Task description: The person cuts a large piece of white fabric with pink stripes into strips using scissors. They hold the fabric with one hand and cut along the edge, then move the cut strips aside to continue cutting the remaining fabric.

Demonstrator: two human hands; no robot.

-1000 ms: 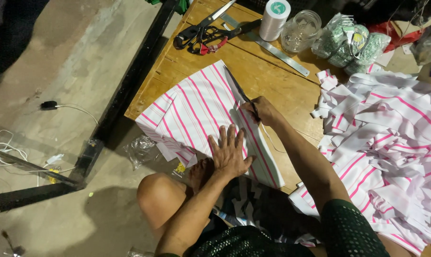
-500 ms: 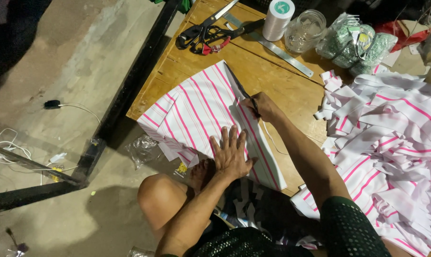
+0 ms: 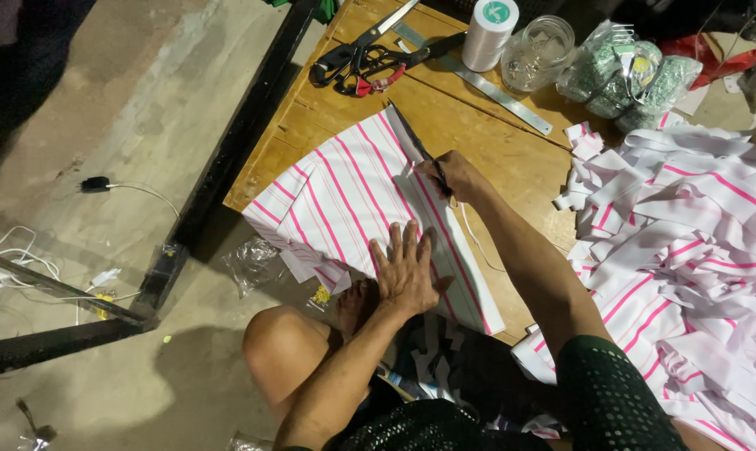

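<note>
- I am pressing my left hand (image 3: 404, 271) flat, fingers spread and released, on the near part of the pink-striped white fabric (image 3: 353, 196), pinning it to the wooden worktop (image 3: 511, 150)
- My right hand (image 3: 455, 177) is clenching its grip on the handles of the scissors (image 3: 417, 149), whose dark blades are pointing away from me along the right side of the fabric
- The fabric is lying folded at the near left part of the worktop, its left corner hanging just over the edge
- A heap of cut pink-striped strips (image 3: 687, 242) is piling up on my right, well apart from the fabric I am holding down
- At the far side of the worktop, spare black-handled scissors (image 3: 369, 60) are lying beside a metal ruler (image 3: 486, 83), a white spool of thread (image 3: 489, 33), a glass jar (image 3: 538, 54) and a clear bag of green material (image 3: 628, 75)
- My bare knee (image 3: 290, 351) is sticking out below the worktop edge, above the concrete floor (image 3: 102, 108)
</note>
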